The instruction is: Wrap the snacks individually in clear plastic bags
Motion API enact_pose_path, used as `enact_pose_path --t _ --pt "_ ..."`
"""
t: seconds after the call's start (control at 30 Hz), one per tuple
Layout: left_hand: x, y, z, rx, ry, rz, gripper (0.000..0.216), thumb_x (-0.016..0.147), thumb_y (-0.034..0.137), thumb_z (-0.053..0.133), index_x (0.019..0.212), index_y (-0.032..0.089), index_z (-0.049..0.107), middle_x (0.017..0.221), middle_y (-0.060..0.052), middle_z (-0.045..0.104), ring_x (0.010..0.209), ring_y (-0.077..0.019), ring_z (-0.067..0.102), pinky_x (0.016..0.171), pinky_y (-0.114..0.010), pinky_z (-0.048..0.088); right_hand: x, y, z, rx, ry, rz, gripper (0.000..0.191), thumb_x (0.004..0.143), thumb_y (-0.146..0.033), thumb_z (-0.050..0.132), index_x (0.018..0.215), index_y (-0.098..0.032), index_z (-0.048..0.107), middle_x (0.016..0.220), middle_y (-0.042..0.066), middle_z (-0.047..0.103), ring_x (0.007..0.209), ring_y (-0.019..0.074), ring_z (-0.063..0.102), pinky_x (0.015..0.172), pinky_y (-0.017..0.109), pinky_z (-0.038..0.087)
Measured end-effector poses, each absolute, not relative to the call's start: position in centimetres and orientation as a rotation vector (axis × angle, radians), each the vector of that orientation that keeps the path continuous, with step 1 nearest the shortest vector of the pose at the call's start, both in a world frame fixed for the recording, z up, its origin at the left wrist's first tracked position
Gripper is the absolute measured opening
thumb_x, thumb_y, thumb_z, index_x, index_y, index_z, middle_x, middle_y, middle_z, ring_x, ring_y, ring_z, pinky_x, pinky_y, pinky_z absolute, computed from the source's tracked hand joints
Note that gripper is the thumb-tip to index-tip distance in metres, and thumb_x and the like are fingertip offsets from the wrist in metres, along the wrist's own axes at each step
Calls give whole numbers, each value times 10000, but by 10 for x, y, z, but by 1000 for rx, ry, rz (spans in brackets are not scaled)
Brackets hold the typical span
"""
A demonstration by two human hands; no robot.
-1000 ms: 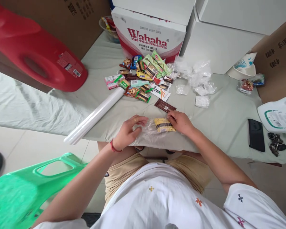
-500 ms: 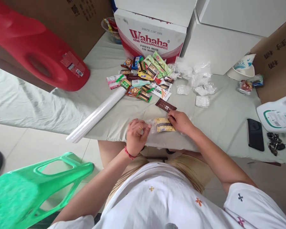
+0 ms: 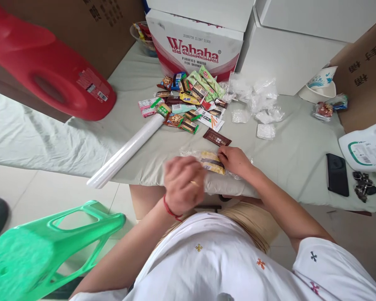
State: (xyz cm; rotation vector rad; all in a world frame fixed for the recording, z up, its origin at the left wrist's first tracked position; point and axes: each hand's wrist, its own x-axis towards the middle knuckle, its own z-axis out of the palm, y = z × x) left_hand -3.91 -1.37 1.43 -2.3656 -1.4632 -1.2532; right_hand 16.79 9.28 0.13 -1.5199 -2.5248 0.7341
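Note:
A yellow and brown snack packet (image 3: 212, 162) lies inside a clear plastic bag (image 3: 188, 152) at the table's near edge. My right hand (image 3: 235, 161) rests closed on the packet's right end, pressing it down. My left hand (image 3: 184, 184) is raised over the bag's left side, blurred by motion, its fingers curled; what it holds is not clear. A dark brown snack bar (image 3: 217, 137) lies just beyond my right hand. A pile of wrapped snacks (image 3: 188, 100) sits further back.
A roll of clear film (image 3: 125, 152) lies to the left. Empty small plastic bags (image 3: 257, 100) lie by a Wahaha box (image 3: 194, 48). A red jug (image 3: 47, 67), green stool (image 3: 40, 251), black phone (image 3: 337, 174), keys (image 3: 365, 189) and white jug (image 3: 365, 148) surround the table.
My left hand has moved right and lifted toward me over the bag's left side. The packet in its bag has tilted slightly. My right hand has stayed on the packet.

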Motion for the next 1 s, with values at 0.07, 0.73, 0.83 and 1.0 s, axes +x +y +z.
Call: enact_pose_path --t 0.07,0.73,0.83,1.0 --pt "-19 -11 21 -2624 -1328 -1053 277 927 171 549 1145 287 675 1185 -49 748 1253 -269 639 1140 -557 397 167 92 2 -1532 -2534 739 147 965 -180 523 900 -206 653 909 60 746 789 197 636 676 281 354" --pt "-42 5 -15 -2278 -1896 -1155 695 862 635 694 1367 196 506 1426 -199 555 1501 -408 382 1238 -663 213 168 93 -1 -1502 -2515 785 170 971 -165 513 928 -196 675 900 54 753 757 190 619 673 285 351" --pt "-40 2 -23 -2241 -2031 -1099 514 846 596 740 1174 219 617 1443 -179 560 1547 -428 305 1234 -692 188 168 93 -3 -1509 -2512 775 169 967 -166 516 927 -196 678 901 53 753 766 192 623 681 286 354" --pt "-52 33 -38 -2104 -2200 -1523 248 937 384 645 746 229 616 1160 -98 702 1440 -302 466 1200 -536 366 166 91 -2 -1490 -2518 810 178 962 -166 511 924 -199 681 897 47 750 764 187 626 681 283 361"
